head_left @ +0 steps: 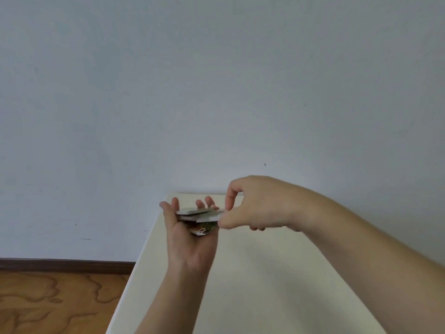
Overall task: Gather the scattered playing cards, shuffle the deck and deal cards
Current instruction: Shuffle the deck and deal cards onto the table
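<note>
A deck of playing cards (pixel 197 216) hangs above the cream table (pixel 265 273), split into loose packets with white edges and a colourful printed face at the bottom. My left hand (pixel 187 239) cradles the lower cards in its palm, fingers up around them. My right hand (pixel 255 206) comes in from the right and pinches a packet (pixel 212 214) at its right end between thumb and fingers, level with the top of the left-hand cards. No cards show on the table.
The table's left edge (pixel 134 261) runs diagonally; beyond it lies wooden floor (pixel 53 302) and a dark baseboard (pixel 67 263). A plain pale wall (pixel 216 92) fills the upper view. My forearms cross the table's near part.
</note>
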A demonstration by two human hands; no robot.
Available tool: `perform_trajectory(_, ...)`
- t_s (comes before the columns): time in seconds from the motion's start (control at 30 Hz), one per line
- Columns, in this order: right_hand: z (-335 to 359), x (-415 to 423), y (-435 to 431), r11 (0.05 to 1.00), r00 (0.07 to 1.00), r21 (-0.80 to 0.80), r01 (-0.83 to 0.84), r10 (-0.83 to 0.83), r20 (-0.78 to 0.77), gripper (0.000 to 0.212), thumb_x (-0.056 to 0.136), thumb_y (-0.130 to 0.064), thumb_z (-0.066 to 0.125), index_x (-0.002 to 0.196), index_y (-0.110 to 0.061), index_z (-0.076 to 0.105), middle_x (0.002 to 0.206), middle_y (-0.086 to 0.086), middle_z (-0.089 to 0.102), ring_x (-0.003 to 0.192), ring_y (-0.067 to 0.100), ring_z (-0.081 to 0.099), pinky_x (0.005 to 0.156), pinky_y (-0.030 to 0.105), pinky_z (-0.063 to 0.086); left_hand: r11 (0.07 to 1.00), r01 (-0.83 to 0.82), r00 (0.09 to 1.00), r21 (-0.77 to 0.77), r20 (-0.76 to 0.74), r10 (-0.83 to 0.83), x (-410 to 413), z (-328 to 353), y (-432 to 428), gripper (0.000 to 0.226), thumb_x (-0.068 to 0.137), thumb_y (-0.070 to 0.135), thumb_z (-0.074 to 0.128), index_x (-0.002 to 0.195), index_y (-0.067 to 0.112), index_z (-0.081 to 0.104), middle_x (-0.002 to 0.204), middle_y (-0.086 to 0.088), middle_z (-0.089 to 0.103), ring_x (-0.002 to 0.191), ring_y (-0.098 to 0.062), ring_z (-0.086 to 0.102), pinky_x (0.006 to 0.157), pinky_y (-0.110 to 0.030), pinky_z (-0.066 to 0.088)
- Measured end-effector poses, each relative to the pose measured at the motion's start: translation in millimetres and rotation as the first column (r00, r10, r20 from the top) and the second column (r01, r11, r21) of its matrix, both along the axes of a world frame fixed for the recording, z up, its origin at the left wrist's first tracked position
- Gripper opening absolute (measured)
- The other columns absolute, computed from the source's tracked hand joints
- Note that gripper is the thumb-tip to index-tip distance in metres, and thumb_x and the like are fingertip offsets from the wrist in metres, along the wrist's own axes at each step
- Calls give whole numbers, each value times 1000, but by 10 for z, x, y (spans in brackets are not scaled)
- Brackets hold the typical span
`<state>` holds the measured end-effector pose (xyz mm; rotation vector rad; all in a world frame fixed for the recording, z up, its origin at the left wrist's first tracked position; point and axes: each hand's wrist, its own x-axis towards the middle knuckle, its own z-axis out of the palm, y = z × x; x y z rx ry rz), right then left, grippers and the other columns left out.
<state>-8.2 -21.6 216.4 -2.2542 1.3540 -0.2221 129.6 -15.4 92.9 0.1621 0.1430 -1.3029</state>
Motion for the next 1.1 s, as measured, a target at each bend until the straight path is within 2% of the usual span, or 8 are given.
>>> perform_trajectory(0.13,-60,-11,33,990,997,118,-78,75,30,28,64,-42,75,87,-31,64,69,0,71,57,12,62,64,35,54,999,38,995,32,-88,-35,33,6,-6,10,93,32,60,91,23,64,91,-5,47,75,-19,48,79,-39,49)
perform_trajectory(0.27,135,-258,-9,977,990,167,-134,126,59,38,58,-48,78,89,-31,68,83,8,78,68,14,71,87,46,58,997,-35,990,67,-135,44,286,-25,-16,7,96,23,58,97,16,56,102,-7,49,69,-19,47,76,-33,45)
perform_trajectory(0.43,118,-174,-90,999,973,-46,6,5,230,40,58,-53,77,88,-30,65,69,-2,73,64,15,71,67,31,57,994,-100,995,39,-11,100,248,-19,-38,34,93,40,65,120,21,57,127,-12,58,105,-24,65,81,-42,53)
perform_trajectory(0.6,-385,284,11,995,996,-100,-17,25,88,39,63,-46,71,95,-33,54,84,-12,66,72,7,63,59,27,53,985,134,951,-106,293,-98,-128,-69,30,53,79,51,74,124,28,59,106,-9,70,99,-28,70,80,-40,56)
perform_trajectory(0.7,-360,189,25,998,998,-40,-52,51,-26,46,62,-44,72,102,-38,49,84,-12,67,68,6,62,55,26,49,1000,28,972,-2,234,-27,-85,-150,-18,30,91,32,65,121,33,63,97,-7,68,92,-24,68,82,-41,57)
perform_trajectory(0.83,-68,-156,18,989,991,129,-75,88,-100,45,57,-54,71,98,-46,55,82,0,76,59,14,68,64,34,55,998,-55,995,40,89,51,222,-146,-26,35,92,46,64,94,11,67,84,-4,58,72,-20,59,94,-42,50)
perform_trajectory(0.97,-128,-55,-15,985,962,-158,69,-24,271,48,58,-68,69,96,-38,63,78,-11,73,68,10,69,70,33,55,996,-50,996,-73,74,55,154,-122,28,43,79,55,73,113,29,66,100,-13,73,88,-27,73,88,-56,55)
perform_trajectory(1.1,-763,359,162,938,951,-345,31,79,299,50,77,-73,53,108,-35,62,112,-13,61,112,9,57,98,32,46,966,190,980,-173,100,-175,-37,-30,103,34,90,48,61,107,20,73,122,-14,70,115,-31,66,98,-47,51)
